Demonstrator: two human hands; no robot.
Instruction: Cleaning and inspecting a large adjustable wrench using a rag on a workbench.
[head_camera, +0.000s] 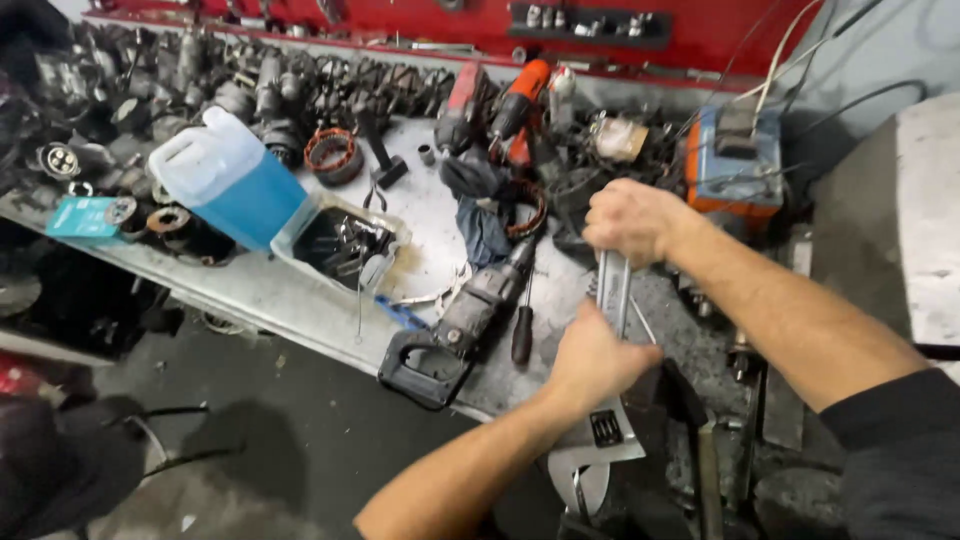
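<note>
A large silver adjustable wrench (611, 300) stands nearly upright at the bench's front edge, its jaw end (592, 462) pointing down toward me. My left hand (595, 358) is wrapped around the lower part of its handle. My right hand (632, 220) is closed over the handle's top end. Just left of the wrench lie a dark power drill (468, 320) with a black handle and a black-handled screwdriver (523, 330).
A cluttered grey workbench (270, 295) carries a blue liquid jug (225, 180), an open plastic box of tools (345, 245), motor parts, red drills (500, 105) and an orange-blue device (733, 160). A red tool wall runs behind. Dark floor lies below.
</note>
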